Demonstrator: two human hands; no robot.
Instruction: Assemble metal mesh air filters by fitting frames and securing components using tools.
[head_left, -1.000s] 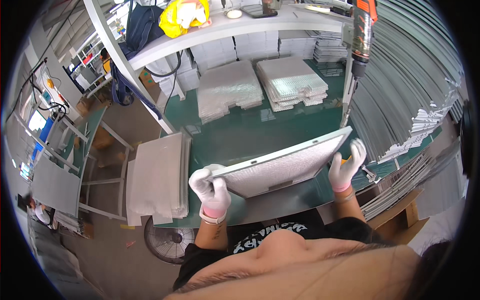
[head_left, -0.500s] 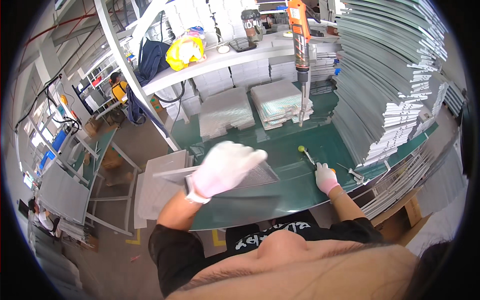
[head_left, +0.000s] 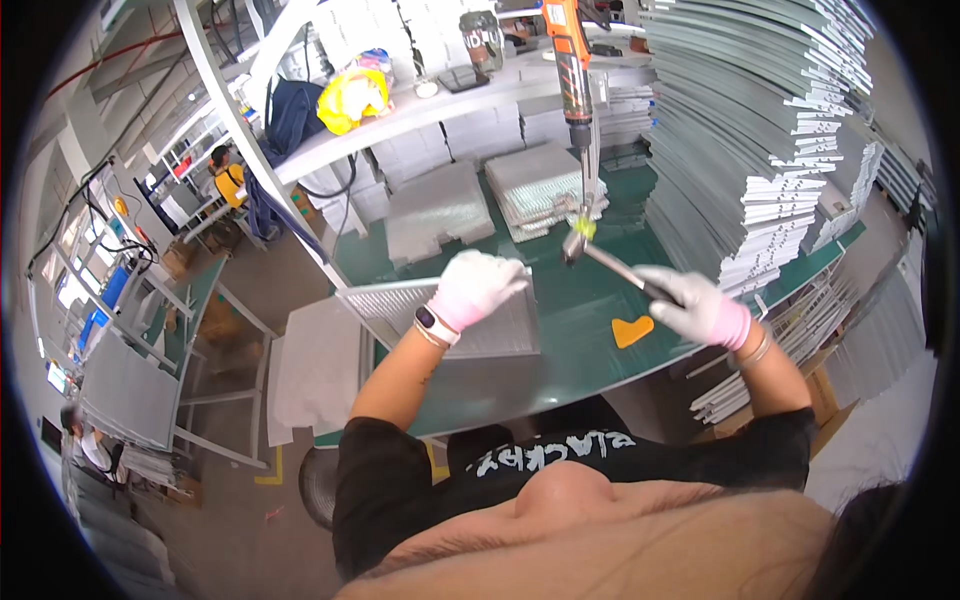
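Observation:
My right hand (head_left: 700,305), in a white glove, is closed round the dark handle of a hammer (head_left: 625,270). The hammer is raised over the green bench (head_left: 600,365), its head with a yellow-green end pointing left. My left hand (head_left: 478,287), also gloved, is closed at the upper edge of a grey mesh panel with a light frame (head_left: 500,335). The panel is tilted on the bench, its left frame bar showing beside my wrist. My left fingertips are partly hidden. An orange-yellow flat piece (head_left: 630,331) lies on the bench below the hammer.
An orange power screwdriver (head_left: 570,60) hangs over the bench near the hammer head. Two stacks of grey mesh sheets (head_left: 435,210) lie at the back. A tall pile of grey panels (head_left: 730,150) rises at the right. Pale sheets (head_left: 318,370) lie at the left. A shelf (head_left: 420,115) spans the back.
My right hand has lifted the hammer off the bench and swung it up, uncovering the orange-yellow piece. My left hand has moved slightly up, and the panel now stands more toward me.

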